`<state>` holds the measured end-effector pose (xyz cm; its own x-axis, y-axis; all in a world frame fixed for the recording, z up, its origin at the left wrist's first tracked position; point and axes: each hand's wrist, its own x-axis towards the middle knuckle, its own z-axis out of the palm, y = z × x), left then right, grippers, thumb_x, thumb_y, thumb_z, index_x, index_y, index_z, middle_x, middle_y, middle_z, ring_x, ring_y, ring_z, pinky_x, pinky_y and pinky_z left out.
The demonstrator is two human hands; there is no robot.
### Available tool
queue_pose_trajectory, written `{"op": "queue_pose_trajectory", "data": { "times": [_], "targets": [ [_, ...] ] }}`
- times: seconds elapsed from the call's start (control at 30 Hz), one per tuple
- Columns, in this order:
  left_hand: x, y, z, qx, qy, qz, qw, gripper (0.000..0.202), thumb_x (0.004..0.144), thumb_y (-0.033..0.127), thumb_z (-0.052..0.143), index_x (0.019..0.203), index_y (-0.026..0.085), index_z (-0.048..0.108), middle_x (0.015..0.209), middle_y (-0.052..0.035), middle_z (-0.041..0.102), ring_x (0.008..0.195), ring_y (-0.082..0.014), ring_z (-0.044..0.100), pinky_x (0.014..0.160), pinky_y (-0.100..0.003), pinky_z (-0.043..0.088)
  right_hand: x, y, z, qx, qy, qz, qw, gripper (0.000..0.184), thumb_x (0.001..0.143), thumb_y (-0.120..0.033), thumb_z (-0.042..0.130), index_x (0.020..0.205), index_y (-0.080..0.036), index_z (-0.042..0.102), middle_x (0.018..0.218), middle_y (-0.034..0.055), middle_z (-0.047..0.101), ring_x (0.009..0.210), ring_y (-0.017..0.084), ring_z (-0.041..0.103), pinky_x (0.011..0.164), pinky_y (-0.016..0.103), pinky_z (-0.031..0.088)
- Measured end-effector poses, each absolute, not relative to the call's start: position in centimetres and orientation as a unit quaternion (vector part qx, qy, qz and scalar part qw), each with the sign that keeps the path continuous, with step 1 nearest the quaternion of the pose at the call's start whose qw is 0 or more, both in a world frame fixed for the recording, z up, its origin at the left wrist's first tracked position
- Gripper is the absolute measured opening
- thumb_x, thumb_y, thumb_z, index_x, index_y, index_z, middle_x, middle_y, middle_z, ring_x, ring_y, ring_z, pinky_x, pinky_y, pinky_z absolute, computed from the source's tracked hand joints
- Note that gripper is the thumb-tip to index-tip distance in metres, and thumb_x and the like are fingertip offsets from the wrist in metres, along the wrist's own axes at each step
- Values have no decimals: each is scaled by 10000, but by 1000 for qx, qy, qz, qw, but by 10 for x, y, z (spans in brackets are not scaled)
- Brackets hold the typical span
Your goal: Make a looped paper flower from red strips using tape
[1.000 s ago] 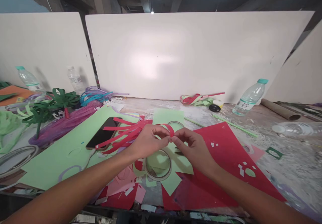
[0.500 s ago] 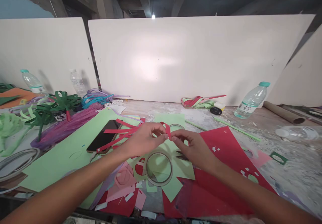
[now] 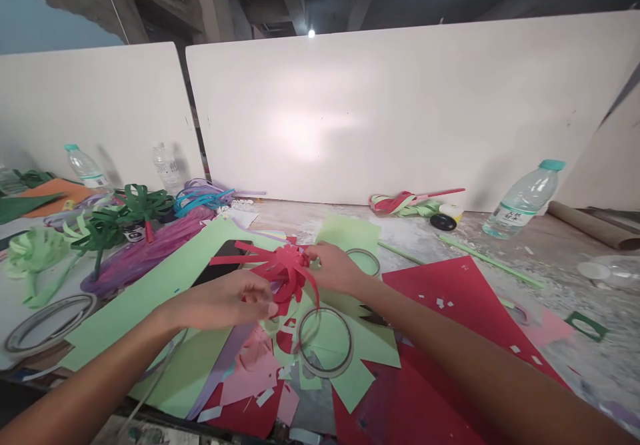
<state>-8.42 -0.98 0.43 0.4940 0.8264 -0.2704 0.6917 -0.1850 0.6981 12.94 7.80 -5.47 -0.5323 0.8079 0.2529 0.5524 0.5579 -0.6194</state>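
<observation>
A bunch of red paper strips (image 3: 280,268), fringed and curled into a flower-like tuft, hangs between my two hands above the table. My left hand (image 3: 225,302) pinches the tuft's lower end, fingers closed. My right hand (image 3: 333,268) grips its upper right side, fingers closed too. Under the tuft lies a black phone (image 3: 220,265) on a light green sheet (image 3: 145,305). A clear tape roll (image 3: 325,342) lies just below my hands on green paper scraps.
A big red sheet (image 3: 460,298) covers the right. Green, purple and blue paper flowers (image 3: 125,208) lie at the left, beside two water bottles (image 3: 85,168). Another bottle (image 3: 523,198), a cardboard tube (image 3: 590,225) and a tape ring (image 3: 50,315) are around. White boards (image 3: 400,112) stand behind.
The loose red strips have been gathered into a tuft. My left hand dropped to its lower end, my right hand shifted left, and the view moved right.
</observation>
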Motion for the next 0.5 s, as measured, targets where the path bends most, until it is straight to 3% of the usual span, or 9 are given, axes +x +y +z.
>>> {"op": "queue_pose_trajectory", "data": {
  "times": [0.13, 0.23, 0.3, 0.5],
  "targets": [
    [-67, -3, -1, 768, 579, 199, 187, 332, 783, 499, 534, 935, 209, 588, 872, -36, 617, 791, -215, 572, 664, -281, 419, 119, 75, -51, -412, -834, 228, 287, 147, 729, -269, 576, 610, -193, 535, 638, 4, 578, 580, 142, 454, 536, 260, 281],
    [-48, 9, -8, 791, 571, 218, 38, 476, 740, 412, 591, 1174, 234, 509, 1159, -81, 570, 1033, -292, 533, 785, -353, 430, 120, 71, -43, -422, -821, 223, 313, 123, 727, -248, 558, 623, -197, 517, 642, 1, 565, 578, 137, 426, 535, 263, 263],
    [-38, 19, -11, 803, 558, 210, 18, 487, 759, 306, 566, 1232, 236, 479, 1204, -93, 555, 1064, -297, 532, 794, -361, 436, 124, 69, -37, -430, -808, 227, 334, 120, 733, -240, 546, 630, -201, 498, 638, -3, 549, 589, 139, 414, 546, 266, 266],
    [-21, 41, -1, 843, 475, 247, 50, 398, 756, 103, 466, 1111, 242, 578, 1048, -56, 634, 961, -234, 592, 796, -330, 454, 150, 69, -16, -436, -754, 316, 376, 131, 742, -264, 529, 656, -209, 446, 624, -34, 473, 578, 129, 403, 529, 248, 301]
  ]
}}
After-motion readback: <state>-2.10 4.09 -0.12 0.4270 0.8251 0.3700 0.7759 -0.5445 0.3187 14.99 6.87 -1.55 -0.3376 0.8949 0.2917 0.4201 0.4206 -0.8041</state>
